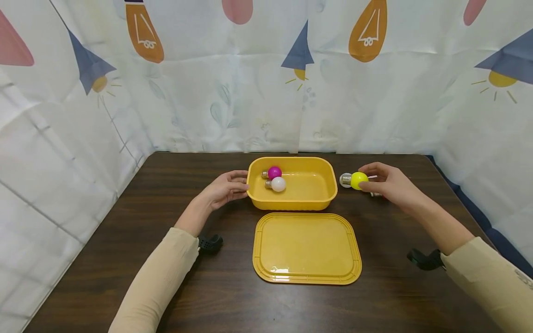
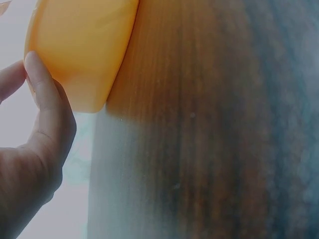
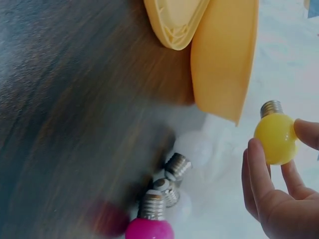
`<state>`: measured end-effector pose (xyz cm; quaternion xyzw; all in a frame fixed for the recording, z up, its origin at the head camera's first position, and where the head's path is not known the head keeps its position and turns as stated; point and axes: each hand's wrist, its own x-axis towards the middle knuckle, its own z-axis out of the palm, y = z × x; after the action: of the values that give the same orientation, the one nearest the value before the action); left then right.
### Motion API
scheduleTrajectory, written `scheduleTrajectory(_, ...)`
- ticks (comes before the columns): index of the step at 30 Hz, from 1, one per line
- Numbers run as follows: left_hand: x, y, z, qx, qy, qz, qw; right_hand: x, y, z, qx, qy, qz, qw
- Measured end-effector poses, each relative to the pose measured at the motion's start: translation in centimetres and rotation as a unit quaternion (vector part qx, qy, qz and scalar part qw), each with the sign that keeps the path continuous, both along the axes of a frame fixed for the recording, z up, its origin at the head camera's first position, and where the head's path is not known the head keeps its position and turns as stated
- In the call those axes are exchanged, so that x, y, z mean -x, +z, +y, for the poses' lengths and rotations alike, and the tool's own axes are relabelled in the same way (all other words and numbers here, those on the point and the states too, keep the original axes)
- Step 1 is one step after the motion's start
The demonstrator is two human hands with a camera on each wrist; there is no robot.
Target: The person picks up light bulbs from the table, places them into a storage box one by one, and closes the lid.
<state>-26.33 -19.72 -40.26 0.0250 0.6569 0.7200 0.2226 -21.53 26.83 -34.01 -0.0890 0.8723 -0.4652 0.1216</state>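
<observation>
In the head view my right hand (image 1: 391,185) pinches a yellow light bulb (image 1: 359,181) between thumb and fingers, just right of a yellow plastic box (image 1: 291,204). The right wrist view shows the bulb's metal screw base pointing up. My left hand (image 1: 225,188) touches the box's left end with its fingertips, its fingers loosely extended. Inside the box, toward the left, lie a magenta bulb (image 1: 275,173) and a white bulb (image 1: 278,184). Below the held bulb in the right wrist view lie another magenta bulb (image 3: 149,230) and white bulbs with metal bases (image 3: 177,166).
A flat yellow lid (image 1: 307,249) lies on the dark wooden table (image 1: 233,296) in front of the box. A patterned white curtain (image 1: 258,92) hangs behind the table. Each wrist carries a black device (image 1: 211,243).
</observation>
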Motion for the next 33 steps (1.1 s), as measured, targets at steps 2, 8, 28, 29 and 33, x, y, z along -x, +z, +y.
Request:
scheduleTrajectory(2, 0.0, 0.0, 0.0, 0.001, 0.0, 0.0, 1.0, 0.1, 0.1, -0.3, -0.001, 0.004, 0.003, 1.0)
scheduleTrajectory(8, 0.0, 0.0, 0.0, -0.002, -0.001, 0.0, 1.0, 0.5, 0.7, -1.2, 0.0, 0.013, 0.01, 1.0)
scheduleTrajectory(28, 0.1, -0.2, -0.1, -0.01, -0.004, -0.004, 0.9999, 1.9, 0.8, -3.9, 0.042, 0.042, 0.02, 0.998)
scheduleTrajectory(29, 0.1, -0.2, -0.2, -0.009, -0.004, -0.004, 0.9999, 2.0, 0.7, -4.0, 0.044, 0.044, 0.019, 0.998)
scheduleTrajectory(33, 0.1, -0.2, -0.3, -0.009, -0.006, -0.003, 0.9999, 2.2, 0.6, -4.3, 0.05, 0.049, 0.014, 0.997)
